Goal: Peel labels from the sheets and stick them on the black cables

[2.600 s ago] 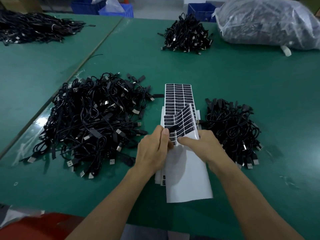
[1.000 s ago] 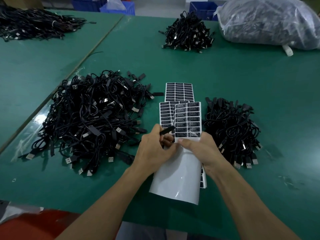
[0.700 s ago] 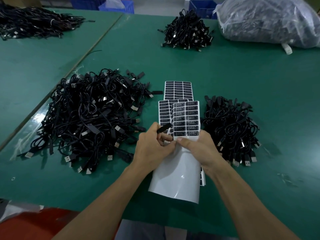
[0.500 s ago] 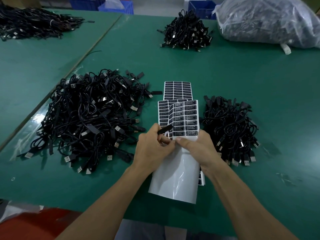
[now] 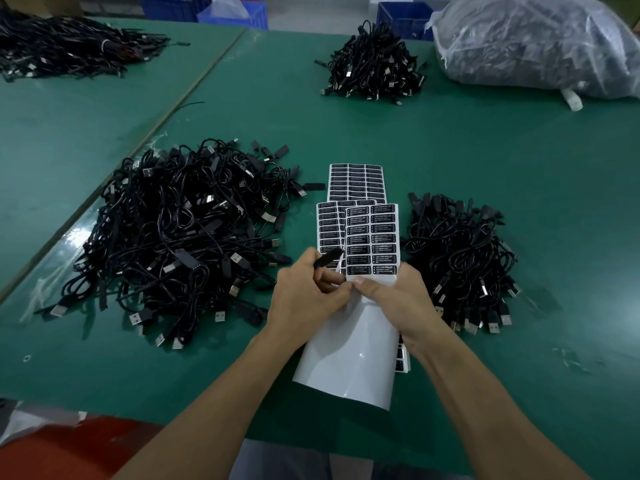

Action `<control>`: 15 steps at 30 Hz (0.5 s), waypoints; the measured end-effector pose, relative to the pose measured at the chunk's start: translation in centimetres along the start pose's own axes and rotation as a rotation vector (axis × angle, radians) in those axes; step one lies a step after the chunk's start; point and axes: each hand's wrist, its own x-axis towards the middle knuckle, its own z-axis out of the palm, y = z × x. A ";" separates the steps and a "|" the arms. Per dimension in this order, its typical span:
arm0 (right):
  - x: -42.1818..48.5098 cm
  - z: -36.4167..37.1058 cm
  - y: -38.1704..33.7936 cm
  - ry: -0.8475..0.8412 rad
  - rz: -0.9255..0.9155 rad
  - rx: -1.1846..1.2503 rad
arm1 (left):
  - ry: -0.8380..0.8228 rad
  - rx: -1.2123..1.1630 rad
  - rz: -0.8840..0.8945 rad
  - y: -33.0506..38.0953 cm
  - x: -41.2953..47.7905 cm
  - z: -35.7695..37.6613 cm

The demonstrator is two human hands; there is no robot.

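Observation:
I hold a white label sheet (image 5: 353,341) with rows of black labels at its top, raised above the green table (image 5: 450,150). My right hand (image 5: 398,299) pinches the sheet just under the lowest label row. My left hand (image 5: 304,292) grips a small black cable part (image 5: 327,260) between its fingers while its thumb touches the sheet's left edge. Two more label sheets (image 5: 356,181) lie flat beneath and beyond. A large heap of black cables (image 5: 180,233) lies to the left, and a smaller heap (image 5: 457,258) sits to the right.
Another cable heap (image 5: 374,64) lies at the far middle, and a clear plastic bag (image 5: 533,43) full of cables at the far right. A second table at the left carries more cables (image 5: 69,46). Blue crates (image 5: 405,15) stand behind.
Since 2.6 s ago the held sheet went from bent over to standing flat in my hands. Over the last second the hands have hardly moved.

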 end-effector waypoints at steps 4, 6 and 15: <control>0.1 0.1 0.1 -0.009 -0.006 0.000 | -0.005 0.005 0.004 0.1 0.0 0.0; 0.1 0.0 0.1 -0.017 -0.021 0.011 | -0.007 -0.008 0.001 0.1 0.1 0.0; -0.1 0.1 0.1 0.006 -0.009 0.052 | 0.019 -0.042 0.004 0.4 -0.2 0.0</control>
